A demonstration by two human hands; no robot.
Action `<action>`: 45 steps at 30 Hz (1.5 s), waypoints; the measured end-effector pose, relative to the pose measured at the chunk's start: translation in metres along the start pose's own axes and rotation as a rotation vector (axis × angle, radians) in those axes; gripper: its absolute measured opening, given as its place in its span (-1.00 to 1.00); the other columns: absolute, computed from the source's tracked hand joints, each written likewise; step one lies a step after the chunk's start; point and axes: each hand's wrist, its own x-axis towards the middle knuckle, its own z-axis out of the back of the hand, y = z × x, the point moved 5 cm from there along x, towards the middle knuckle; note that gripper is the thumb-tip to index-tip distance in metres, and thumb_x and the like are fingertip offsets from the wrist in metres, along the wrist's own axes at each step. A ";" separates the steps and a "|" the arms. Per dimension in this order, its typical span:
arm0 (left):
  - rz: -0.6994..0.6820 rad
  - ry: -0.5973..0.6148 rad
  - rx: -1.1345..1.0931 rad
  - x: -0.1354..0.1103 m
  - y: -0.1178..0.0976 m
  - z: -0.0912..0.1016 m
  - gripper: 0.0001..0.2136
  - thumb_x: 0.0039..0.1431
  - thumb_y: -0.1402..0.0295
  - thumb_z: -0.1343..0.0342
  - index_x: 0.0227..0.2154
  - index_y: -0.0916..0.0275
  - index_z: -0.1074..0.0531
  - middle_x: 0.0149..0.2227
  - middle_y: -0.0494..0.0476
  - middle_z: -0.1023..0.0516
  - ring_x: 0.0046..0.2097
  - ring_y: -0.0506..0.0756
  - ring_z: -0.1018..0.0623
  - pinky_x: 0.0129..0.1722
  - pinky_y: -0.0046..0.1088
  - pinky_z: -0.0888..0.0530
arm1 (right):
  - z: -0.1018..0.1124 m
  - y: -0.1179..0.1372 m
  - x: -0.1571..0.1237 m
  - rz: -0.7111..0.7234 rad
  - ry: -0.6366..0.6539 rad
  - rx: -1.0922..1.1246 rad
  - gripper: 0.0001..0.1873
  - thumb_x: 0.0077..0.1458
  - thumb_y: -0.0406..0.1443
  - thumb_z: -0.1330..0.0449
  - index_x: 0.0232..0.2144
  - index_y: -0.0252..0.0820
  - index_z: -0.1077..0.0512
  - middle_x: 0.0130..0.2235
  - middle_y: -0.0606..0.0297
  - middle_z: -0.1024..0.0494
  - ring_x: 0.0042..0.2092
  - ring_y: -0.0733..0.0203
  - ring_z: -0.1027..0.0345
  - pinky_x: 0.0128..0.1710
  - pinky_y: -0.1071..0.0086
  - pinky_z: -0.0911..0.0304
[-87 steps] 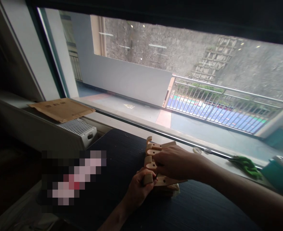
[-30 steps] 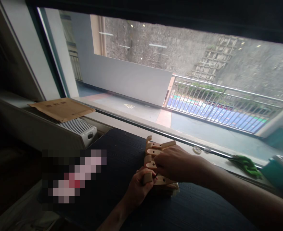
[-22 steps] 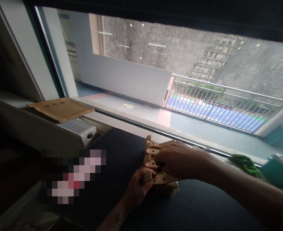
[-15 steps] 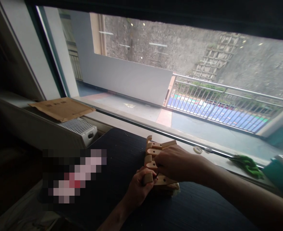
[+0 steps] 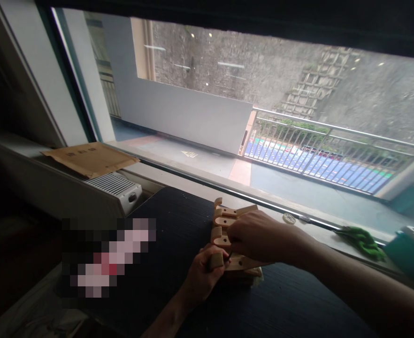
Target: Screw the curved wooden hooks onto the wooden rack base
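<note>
Several pale wooden hooks (image 5: 223, 221), each with curled ends and dark drilled holes, lie in a row on the dark table. My left hand (image 5: 205, 272) is closed around the near end of one wooden hook (image 5: 217, 260), whose squared tip pokes out between the fingers. Over the row, my right hand (image 5: 251, 234) is a fist with its knuckles turned up. A thin dark tip shows below it, close to my left fingers; the rest of what it grips is hidden. Under my right wrist lies another holed wooden piece (image 5: 241, 263), on a stack of wood.
The black tabletop (image 5: 179, 225) reaches to the windowsill. On the sill are a roll of tape (image 5: 289, 218), a green cloth (image 5: 362, 243) and a teal container (image 5: 409, 251). A brown envelope (image 5: 94, 158) rests on a white vented unit at left. A blurred patch covers the lower left.
My right hand has shifted very slightly over the hooks, its wrist a touch lower. My left hand and the wooden pieces stay where they were.
</note>
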 end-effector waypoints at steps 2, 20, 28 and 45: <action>-0.001 -0.005 0.002 0.000 -0.001 0.000 -0.94 0.07 0.46 -0.14 -0.37 0.21 -0.44 -0.30 0.07 -0.50 -0.18 0.12 -0.49 -0.14 -0.40 -0.37 | -0.002 -0.003 0.000 -0.012 -0.015 0.007 -0.76 0.13 -0.27 -0.07 -0.51 -0.26 -0.43 -0.45 0.26 -0.42 -0.40 0.27 -0.24 -0.46 0.40 0.03; -0.012 -0.016 0.002 0.000 0.001 0.000 -0.93 0.06 0.47 -0.14 -0.37 0.20 -0.44 -0.32 0.05 -0.50 -0.21 0.10 -0.48 -0.15 -0.43 -0.37 | 0.004 -0.004 -0.003 -0.004 -0.063 0.041 -0.78 0.13 -0.28 -0.05 -0.49 -0.24 -0.40 -0.44 0.27 -0.42 -0.39 0.27 -0.24 -0.43 0.40 -0.01; 0.002 -0.009 0.000 0.000 0.001 0.000 -0.94 0.08 0.45 -0.14 -0.36 0.19 -0.44 -0.30 0.05 -0.50 -0.20 0.09 -0.48 -0.15 -0.44 -0.37 | 0.007 -0.003 -0.006 0.023 0.029 0.005 -0.94 0.01 -0.41 -0.12 -0.46 -0.23 -0.40 -0.39 0.29 -0.44 -0.37 0.28 -0.25 -0.43 0.42 -0.02; 0.010 -0.018 -0.013 -0.001 -0.001 0.000 -0.94 0.05 0.47 -0.15 -0.39 0.21 -0.43 -0.33 0.07 -0.50 -0.22 0.10 -0.48 -0.17 -0.42 -0.39 | 0.008 0.007 0.001 0.078 0.048 -0.014 -0.89 0.03 -0.40 -0.11 -0.48 -0.20 -0.43 -0.46 0.30 -0.42 -0.41 0.28 -0.22 -0.46 0.41 0.05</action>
